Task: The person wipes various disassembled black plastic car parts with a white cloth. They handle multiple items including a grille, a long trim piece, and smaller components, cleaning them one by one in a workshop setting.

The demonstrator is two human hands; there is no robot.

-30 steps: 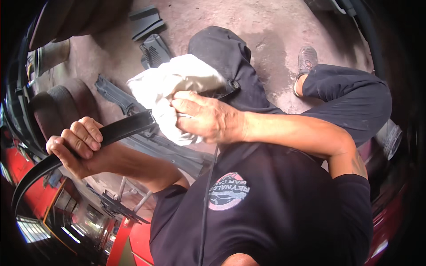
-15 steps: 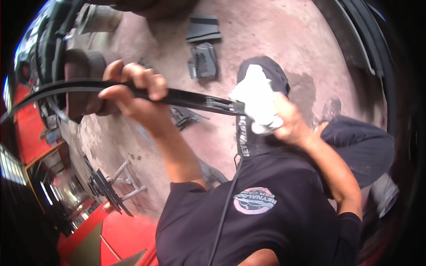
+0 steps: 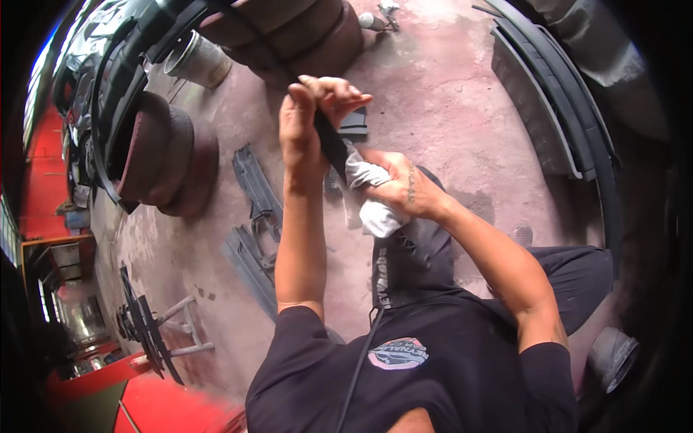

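Note:
A long black trim strip (image 3: 331, 144) slants from the upper left down toward my lap. My left hand (image 3: 297, 133) holds it between thumb and fingers, the fingers curled loosely over it. Closed around a crumpled white cloth (image 3: 380, 219), my right hand (image 3: 408, 184) presses it against the strip's lower end, just below the left hand. The cloth covers that end, so its tip is hidden. The strip's far end runs up past a stack of tires and blurs into the dark shapes there.
Tires (image 3: 296, 36) are stacked ahead, with more tires (image 3: 155, 155) at the left. A bucket (image 3: 193, 61) stands between them. Dark plastic parts (image 3: 253, 180) lie on the floor. Long black panels (image 3: 538, 108) line the right. Another bucket (image 3: 613, 361) is at lower right, a metal stand (image 3: 191, 325) at lower left.
The strip has swung from nearly level to a steep slant, its far end now ahead. My left hand moved right and up, closer to the right hand; the right hand and cloth shifted left.

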